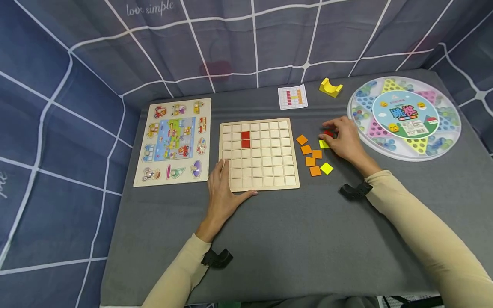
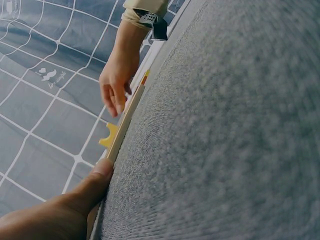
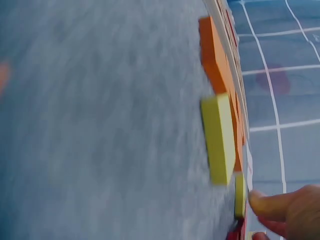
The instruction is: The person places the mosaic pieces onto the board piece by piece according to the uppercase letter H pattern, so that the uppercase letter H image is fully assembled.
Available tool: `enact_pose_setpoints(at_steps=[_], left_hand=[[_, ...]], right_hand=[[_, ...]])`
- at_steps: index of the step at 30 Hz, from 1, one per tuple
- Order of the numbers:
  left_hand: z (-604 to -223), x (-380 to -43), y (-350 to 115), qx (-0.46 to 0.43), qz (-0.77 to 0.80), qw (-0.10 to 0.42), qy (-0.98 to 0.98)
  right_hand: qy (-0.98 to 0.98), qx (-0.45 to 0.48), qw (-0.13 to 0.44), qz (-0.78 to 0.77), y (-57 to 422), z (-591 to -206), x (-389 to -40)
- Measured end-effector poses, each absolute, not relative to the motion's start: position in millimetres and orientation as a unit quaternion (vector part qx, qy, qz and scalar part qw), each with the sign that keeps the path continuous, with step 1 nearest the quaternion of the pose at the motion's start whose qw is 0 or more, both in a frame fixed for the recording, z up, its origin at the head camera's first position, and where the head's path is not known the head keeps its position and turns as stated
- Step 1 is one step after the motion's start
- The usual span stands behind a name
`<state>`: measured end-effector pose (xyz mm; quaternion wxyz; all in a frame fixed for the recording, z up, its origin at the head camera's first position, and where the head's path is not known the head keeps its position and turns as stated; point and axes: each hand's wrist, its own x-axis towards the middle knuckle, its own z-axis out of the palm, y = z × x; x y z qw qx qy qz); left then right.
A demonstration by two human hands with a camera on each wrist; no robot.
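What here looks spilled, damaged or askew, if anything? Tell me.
Nothing looks spilled or damaged. The orange tiles right of the grid board merely look untidy: they lie loose at uneven angles, while two red tiles sit squarely in its cells.

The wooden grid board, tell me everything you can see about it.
The board is pale, roughly square and looks like smooth wood, with a thin rim around rows of shallow square cells. Two red tiles fill neighbouring cells left of centre, toward the far side; the other visible cells hold none. It lies flat on the gray cloth. The left hand touches its near left corner.
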<state>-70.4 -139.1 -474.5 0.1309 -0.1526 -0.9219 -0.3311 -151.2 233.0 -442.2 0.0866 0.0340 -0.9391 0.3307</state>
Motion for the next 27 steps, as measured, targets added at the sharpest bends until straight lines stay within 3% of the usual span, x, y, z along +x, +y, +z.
enact_pose_setpoints(at_steps=[27], left_hand=[[-473, -70, -139, -0.145, -0.327, 0.117, -0.926]], right_hand=[[-0.938, 0.054, -0.012, 0.343, 244, -437, -165]])
